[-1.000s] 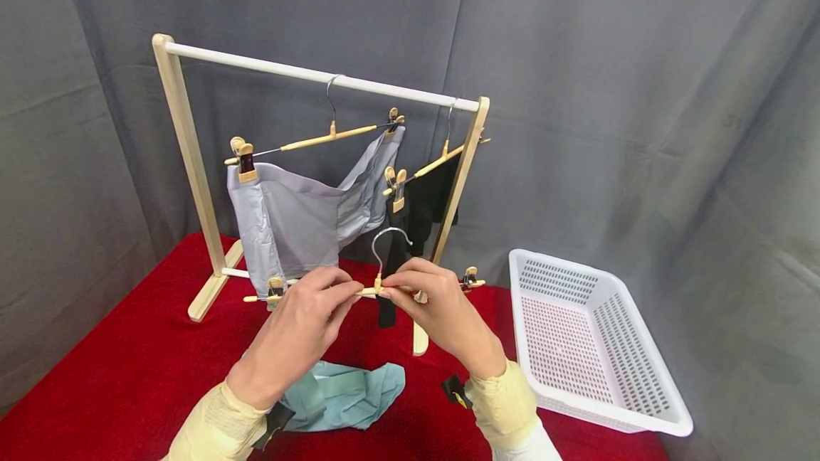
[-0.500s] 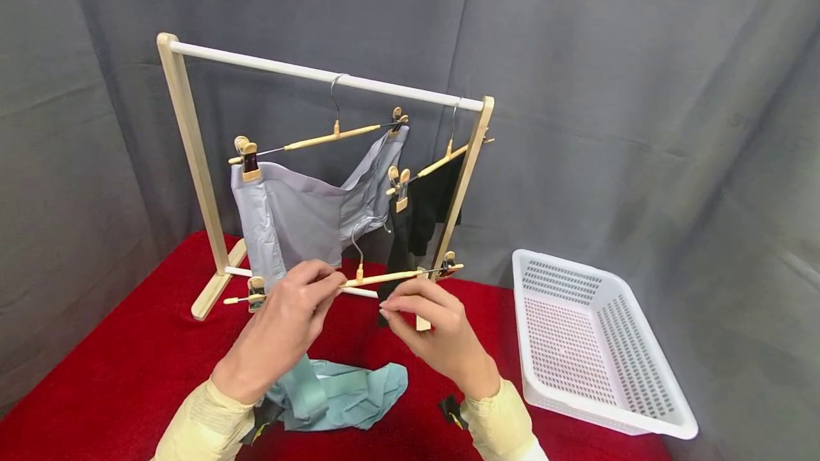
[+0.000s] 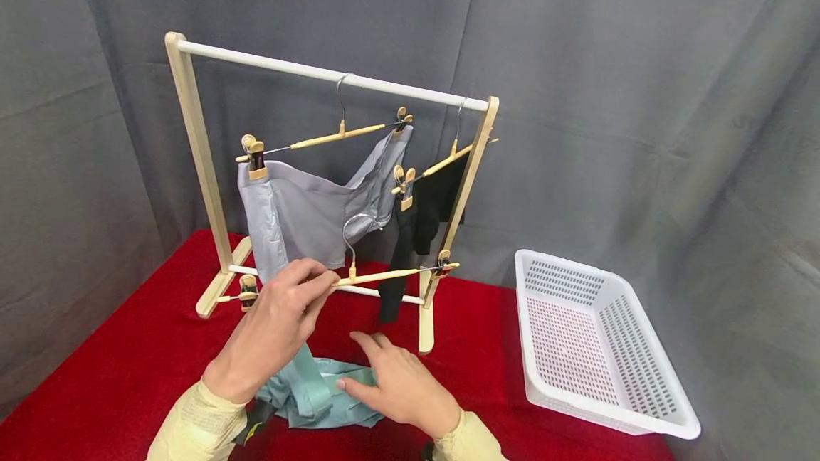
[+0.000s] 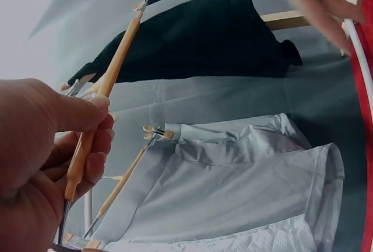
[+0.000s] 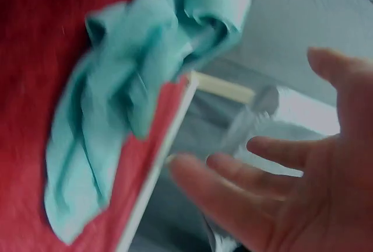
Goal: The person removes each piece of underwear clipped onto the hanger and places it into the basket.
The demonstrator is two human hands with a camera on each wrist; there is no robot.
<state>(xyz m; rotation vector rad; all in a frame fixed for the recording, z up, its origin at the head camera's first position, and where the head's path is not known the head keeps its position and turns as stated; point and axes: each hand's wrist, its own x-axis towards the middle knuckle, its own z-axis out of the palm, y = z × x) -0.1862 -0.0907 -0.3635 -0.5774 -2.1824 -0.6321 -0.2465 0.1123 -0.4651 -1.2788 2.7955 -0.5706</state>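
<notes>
My left hand (image 3: pixel 278 319) grips the wooden bar of a clip hanger (image 3: pixel 378 277) between thumb and fingers. The hanger's metal hook points up, and its clips at both ends hold nothing. In the left wrist view the thumb lies across the hanger bar (image 4: pixel 119 53). Fingers spread, my right hand (image 3: pixel 403 383) hovers above a crumpled teal garment (image 3: pixel 339 404) on the red cloth. The right wrist view shows that hand (image 5: pixel 291 188) apart from the teal garment (image 5: pixel 122 83), which is slightly blurred.
Behind the hands stands a wooden rack (image 3: pixel 201 155) with a white rail (image 3: pixel 275 64). Grey shorts (image 3: pixel 307 208) and a black garment (image 3: pixel 442 194) hang from it on clip hangers. A white basket (image 3: pixel 576 347) sits at the right on the red cloth (image 3: pixel 128 354).
My right hand let go of the hanger, then moved down toward the teal garment, its fingers spreading. The hanger, still in my left hand, shifted left and its right end rose.
</notes>
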